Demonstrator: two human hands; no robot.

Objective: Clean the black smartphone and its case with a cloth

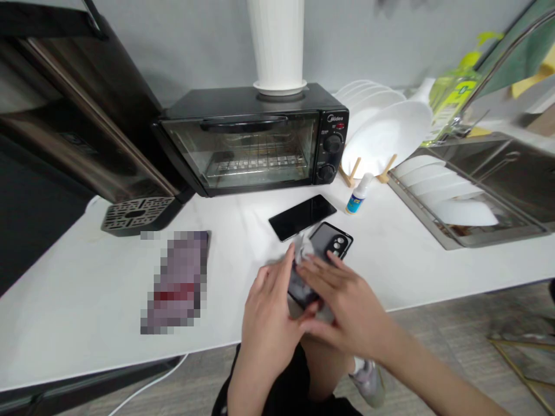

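Observation:
A phone case with a black rim, a see-through grey back and round camera openings is tilted above the counter's front edge. My left hand grips its left side, thumb toward the lower edge. My right hand presses a crumpled white wipe against the case's surface, and its fingers partly cover both. Just behind lies a black phone, screen up. A small white spray bottle with a blue label stands to the right of that phone.
On the left lies a pixelated phone-shaped thing, near a dark machine with a drip tray. A black toaster oven stands at the back. White plates in a wooden rack and a sink holding dishes are at right.

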